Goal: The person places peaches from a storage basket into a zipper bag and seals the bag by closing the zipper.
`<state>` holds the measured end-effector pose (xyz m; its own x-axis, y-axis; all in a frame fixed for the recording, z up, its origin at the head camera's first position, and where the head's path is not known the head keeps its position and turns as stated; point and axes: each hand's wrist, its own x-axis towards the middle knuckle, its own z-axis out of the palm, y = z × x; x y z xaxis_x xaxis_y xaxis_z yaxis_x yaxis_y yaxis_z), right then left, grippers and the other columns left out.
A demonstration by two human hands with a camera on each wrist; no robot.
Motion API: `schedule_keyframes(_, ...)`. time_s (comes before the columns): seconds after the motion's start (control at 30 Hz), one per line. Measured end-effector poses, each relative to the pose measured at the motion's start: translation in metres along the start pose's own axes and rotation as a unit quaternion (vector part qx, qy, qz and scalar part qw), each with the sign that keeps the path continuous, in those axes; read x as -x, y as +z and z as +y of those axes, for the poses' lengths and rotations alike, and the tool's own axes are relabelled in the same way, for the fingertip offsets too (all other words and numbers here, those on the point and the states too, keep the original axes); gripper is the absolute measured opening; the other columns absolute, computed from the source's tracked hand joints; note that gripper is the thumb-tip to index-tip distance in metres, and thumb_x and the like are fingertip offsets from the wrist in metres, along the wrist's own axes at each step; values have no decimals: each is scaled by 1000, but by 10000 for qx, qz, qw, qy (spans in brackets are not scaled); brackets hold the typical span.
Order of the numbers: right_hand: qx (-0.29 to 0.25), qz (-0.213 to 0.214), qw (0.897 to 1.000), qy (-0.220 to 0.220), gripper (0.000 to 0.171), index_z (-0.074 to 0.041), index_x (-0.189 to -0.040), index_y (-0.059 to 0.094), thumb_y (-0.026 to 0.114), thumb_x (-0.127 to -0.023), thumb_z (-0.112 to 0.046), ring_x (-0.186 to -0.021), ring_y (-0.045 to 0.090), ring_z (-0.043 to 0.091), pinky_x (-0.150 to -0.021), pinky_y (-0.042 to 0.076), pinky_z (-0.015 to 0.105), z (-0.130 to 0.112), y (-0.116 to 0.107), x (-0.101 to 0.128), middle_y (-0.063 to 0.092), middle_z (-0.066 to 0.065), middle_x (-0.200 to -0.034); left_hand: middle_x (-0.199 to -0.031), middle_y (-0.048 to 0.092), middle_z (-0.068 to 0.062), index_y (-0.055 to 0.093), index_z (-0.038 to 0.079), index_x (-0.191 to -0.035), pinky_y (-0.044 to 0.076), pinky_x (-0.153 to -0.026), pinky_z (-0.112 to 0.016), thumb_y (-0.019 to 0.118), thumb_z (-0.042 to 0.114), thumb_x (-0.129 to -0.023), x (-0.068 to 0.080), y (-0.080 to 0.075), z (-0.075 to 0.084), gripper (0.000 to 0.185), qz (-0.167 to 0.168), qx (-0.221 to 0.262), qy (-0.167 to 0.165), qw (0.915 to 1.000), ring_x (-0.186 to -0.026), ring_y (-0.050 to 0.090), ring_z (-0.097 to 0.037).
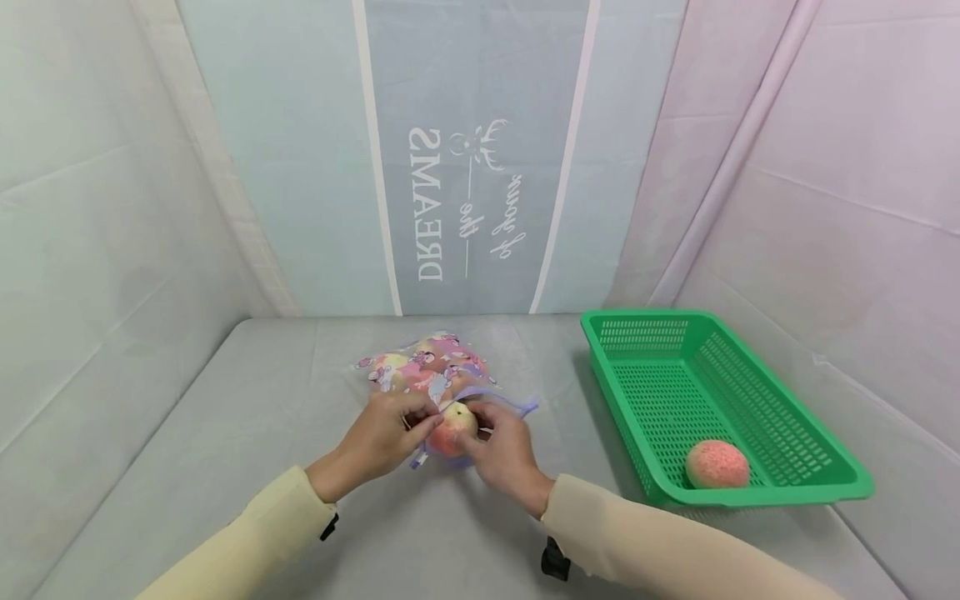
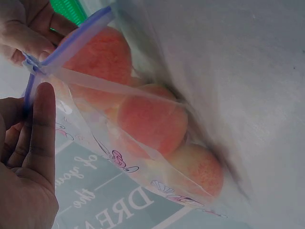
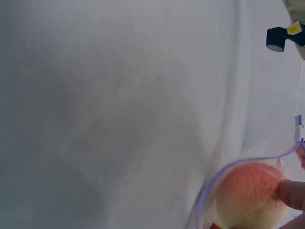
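A clear zip bag (image 1: 427, 360) with pink and purple cartoon prints lies at mid-table, its purple zip edge (image 2: 90, 28) toward me. Several peaches (image 2: 152, 119) show through its side in the left wrist view. At the bag's mouth is another peach (image 1: 453, 427), pink and yellow, gripped between the thumb and fingers of my right hand (image 1: 508, 450). My left hand (image 1: 386, 433) pinches the bag's edge on the left of this peach. In the right wrist view, the purple edge curves around the peach (image 3: 250, 195) and a fingertip presses its side.
To the right stands a green plastic basket (image 1: 652, 425) with a single pink peach (image 1: 717, 465) in its near end. Pale fabric walls surround the grey-covered table (image 1: 262, 400), and a printed blue-grey panel (image 1: 472, 75) hangs at the back.
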<state>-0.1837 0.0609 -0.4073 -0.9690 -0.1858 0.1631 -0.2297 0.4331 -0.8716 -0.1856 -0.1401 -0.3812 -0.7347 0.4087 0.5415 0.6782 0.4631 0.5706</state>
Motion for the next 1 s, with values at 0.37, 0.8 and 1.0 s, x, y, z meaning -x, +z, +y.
schedule_keyframes(0.37,126,-89,9998,82,33,5,-118,68,80,-89,-4,-103,67,26,-84,59,30,1,16,-17,69,14,-111,-71,69,1,73,8,-82,52,-55,-22,79,0,-88,2,1,0,12,10,-61,54,10000,-61,58,0)
schedule_keyframes(0.8,569,-287,9978,200,25,3,-113,72,75,-92,-10,-95,69,23,-76,59,30,4,12,-26,71,13,-105,-71,65,7,75,8,-84,49,-53,-22,80,0,-87,3,-1,0,10,50,-42,-9,10000,-60,53,-1)
schedule_keyframes(1.0,508,-458,9976,145,33,4,-121,68,73,-97,-17,-98,68,22,-78,59,32,6,9,-22,70,13,-111,-72,68,3,75,7,-85,51,-54,-22,79,-1,-88,5,-2,-2,10,17,-55,-78,10000,-61,54,-1)
